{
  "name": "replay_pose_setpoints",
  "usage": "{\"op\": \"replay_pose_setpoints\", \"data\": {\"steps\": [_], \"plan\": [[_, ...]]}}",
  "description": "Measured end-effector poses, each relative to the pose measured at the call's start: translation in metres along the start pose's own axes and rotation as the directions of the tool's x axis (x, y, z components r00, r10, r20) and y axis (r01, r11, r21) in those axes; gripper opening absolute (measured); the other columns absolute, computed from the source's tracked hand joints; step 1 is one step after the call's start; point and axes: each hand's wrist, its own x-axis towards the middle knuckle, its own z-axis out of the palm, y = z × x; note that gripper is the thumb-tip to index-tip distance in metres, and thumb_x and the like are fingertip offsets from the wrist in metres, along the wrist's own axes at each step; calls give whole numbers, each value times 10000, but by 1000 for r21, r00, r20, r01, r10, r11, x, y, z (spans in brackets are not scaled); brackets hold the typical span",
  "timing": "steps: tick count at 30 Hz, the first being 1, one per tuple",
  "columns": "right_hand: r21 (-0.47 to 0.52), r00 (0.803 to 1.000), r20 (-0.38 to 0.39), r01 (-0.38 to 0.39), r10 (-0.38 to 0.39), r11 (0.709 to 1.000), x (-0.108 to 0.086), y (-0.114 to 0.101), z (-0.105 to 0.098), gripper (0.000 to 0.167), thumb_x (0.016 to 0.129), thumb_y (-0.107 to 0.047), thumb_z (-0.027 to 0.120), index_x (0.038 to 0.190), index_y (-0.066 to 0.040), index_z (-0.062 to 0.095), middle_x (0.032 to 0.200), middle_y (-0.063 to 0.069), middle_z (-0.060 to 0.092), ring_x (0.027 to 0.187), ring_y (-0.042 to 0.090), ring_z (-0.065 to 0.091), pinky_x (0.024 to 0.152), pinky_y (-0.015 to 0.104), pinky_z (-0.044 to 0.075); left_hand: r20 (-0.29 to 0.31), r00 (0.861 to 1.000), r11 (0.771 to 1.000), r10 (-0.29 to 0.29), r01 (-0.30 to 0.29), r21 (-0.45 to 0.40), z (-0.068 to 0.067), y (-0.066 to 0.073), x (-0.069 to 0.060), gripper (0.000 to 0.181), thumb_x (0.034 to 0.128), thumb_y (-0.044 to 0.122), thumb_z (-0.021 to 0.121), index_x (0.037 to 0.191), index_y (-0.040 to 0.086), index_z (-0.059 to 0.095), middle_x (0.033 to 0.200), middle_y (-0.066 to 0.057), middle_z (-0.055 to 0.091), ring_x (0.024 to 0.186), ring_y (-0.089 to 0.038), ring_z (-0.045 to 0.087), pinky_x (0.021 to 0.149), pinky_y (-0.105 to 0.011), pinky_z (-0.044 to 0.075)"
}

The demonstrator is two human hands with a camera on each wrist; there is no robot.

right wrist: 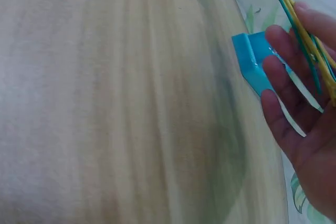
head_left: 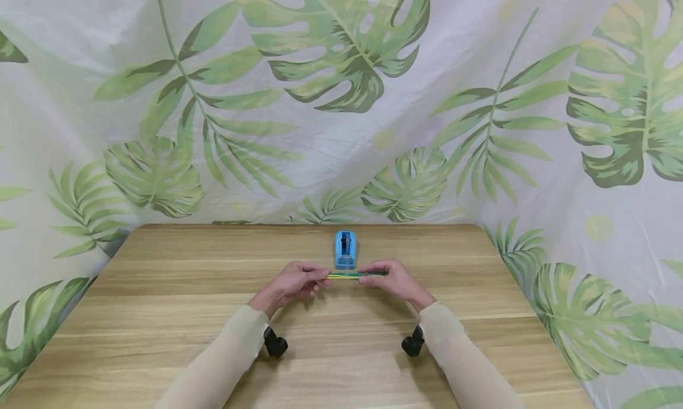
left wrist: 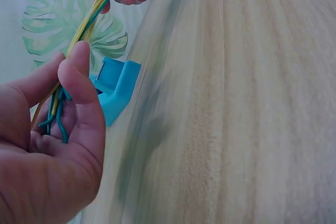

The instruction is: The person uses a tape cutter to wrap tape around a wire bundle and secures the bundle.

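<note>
A thin bundle of yellow and green wires [head_left: 344,275] is held level between both hands, above the table. My left hand [head_left: 294,282] pinches one end between thumb and fingertips. In the left wrist view, the bent green and yellow wire ends [left wrist: 56,116] hang inside that palm. My right hand [head_left: 396,282] pinches the other end between thumb and forefinger. Its other fingers [right wrist: 286,74] are spread apart below the wires in the right wrist view. Just beyond the bundle stands a blue tape dispenser [head_left: 345,264], its serrated cutter [left wrist: 101,70] visible in the left wrist view; neither hand touches it.
The wooden table [head_left: 160,314] reaches back to a hanging cloth [head_left: 331,160] printed with green leaves. Black wrist cameras [head_left: 275,342] are strapped to both sleeved forearms, low over the tabletop.
</note>
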Motion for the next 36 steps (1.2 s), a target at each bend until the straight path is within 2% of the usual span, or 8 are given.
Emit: {"op": "replay_pose_setpoints", "data": {"steps": [3,7,11,15,19,23,28,36], "plan": [[38,998,4,-55,55,998,0,-1,-3,309,947,-248,728,1165,-29,738,1100,110,730,1047,264,669,887,354,543,0,999,999,39,-39,-14,0,0,0,255,959,120,695,1158,-37,718,999,-210,730,660,-110,578,577,-213,479],[206,986,-15,-162,169,965,2,1,-4,556,1011,-436,589,1287,45,637,1262,195,653,1133,317,640,941,429,530,-7,994,994,105,-105,5,2,-1,0,233,955,95,696,1128,-58,724,969,-213,734,650,-119,582,569,-215,482],[436,949,59,-304,310,847,3,5,-2,841,963,-668,489,1409,44,511,1302,252,606,1022,317,683,864,420,564,-20,986,986,163,-162,43,4,-2,0,251,952,94,700,1129,-83,713,942,-198,741,634,-118,578,558,-217,486],[595,900,199,-425,387,682,4,9,1,954,913,-768,446,1417,42,431,1101,241,689,870,261,704,785,386,580,-32,979,976,203,-199,84,4,-3,-2,259,957,105,696,1135,-83,711,942,-192,743,635,-115,580,558,-218,494],[659,882,259,-459,393,596,6,10,5,865,941,-721,461,1358,36,415,900,121,714,776,208,694,732,345,580,-43,973,968,228,-222,122,5,-2,-2,226,950,101,705,1107,-59,734,924,-170,747,634,-119,586,561,-228,504],[691,887,259,-447,383,568,7,9,10,583,1009,-513,539,1260,9,477,848,95,725,744,179,707,720,316,587,-41,967,957,252,-243,161,5,-2,-3,189,946,93,708,1075,-37,755,922,-176,746,635,-122,588,564,-244,507],[716,900,231,-414,370,562,7,9,13,175,1043,-169,556,1124,-22,609,865,103,742,755,165,723,736,304,591,-29,962,943,272,-261,206,5,-3,-4,172,942,107,715,1055,-11,769,931,-189,743,648,-149,592,576,-270,520],[701,916,208,-385,344,600,6,7,11,153,1020,-39,565,977,-36,712,902,125,744,790,171,730,778,307,587,-50,964,936,261,-241,258,4,-2,-4,234,935,175,739,1117,31,767,932,-231,714,683,-224,572,562,-301,487]]}}
